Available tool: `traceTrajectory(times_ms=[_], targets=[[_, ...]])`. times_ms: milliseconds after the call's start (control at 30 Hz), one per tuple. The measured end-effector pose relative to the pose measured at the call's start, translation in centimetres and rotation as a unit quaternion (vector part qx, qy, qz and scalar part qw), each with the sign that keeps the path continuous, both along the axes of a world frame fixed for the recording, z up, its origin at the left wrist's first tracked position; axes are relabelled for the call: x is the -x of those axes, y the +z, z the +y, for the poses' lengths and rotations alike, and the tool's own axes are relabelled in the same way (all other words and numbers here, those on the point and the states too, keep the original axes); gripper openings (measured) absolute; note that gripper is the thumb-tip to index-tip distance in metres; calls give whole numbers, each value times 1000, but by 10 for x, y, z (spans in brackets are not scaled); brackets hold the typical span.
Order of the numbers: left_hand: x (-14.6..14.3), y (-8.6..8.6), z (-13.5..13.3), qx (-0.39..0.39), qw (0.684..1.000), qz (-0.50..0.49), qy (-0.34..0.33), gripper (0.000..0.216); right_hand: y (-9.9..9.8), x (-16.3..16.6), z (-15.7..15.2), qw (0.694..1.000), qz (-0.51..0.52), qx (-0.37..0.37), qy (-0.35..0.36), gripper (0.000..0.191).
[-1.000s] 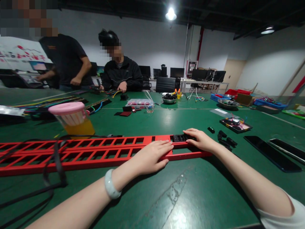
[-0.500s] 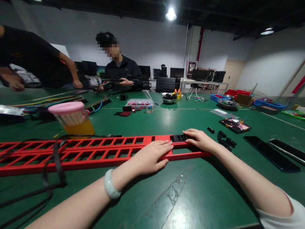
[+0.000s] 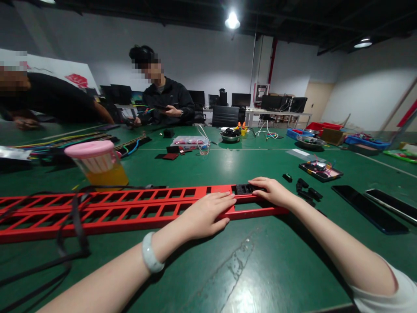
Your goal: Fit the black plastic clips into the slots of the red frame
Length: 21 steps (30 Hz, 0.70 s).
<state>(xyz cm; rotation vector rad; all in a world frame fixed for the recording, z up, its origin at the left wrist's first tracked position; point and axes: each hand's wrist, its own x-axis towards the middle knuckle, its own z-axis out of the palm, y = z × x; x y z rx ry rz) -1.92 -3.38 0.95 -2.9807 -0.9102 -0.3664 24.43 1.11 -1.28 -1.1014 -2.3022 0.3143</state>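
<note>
Head view: red frame (image 3: 143, 203) lies across the table (image 3: 276, 269), under both hands. Left hand (image 3: 208, 215) rests palm down on it, fingers straight and together, grasping nothing. Right hand (image 3: 269, 190) curves its fingers over the black insert (image 3: 243, 189) at the frame's right end; cannot tell whether it grips. Strap (image 3: 76, 217) crosses the frame's left part; cup (image 3: 97, 163) stands just behind. Black pieces (image 3: 302, 183) lie near, right of the right hand; slabs (image 3: 368, 208) and tray (image 3: 311, 172) farther out. Scuffed table surface extends between the forearms; near edge shows at lower right.
</note>
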Motion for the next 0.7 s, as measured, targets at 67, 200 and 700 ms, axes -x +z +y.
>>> traceTrajectory(times_ms=[67, 200, 700], targets=[[0, 0, 0, 0, 1000, 0, -2, 50, 0, 0, 0, 1000, -1, 4, -5, 36], [0, 0, 0, 1, 1000, -1, 1, 51, 1, 1, -1, 1000, -11, 4, -8, 37], [0, 2, -2, 12, 1000, -8, 0, 50, 3, 1, -5, 1000, -6, 9, -4, 38]])
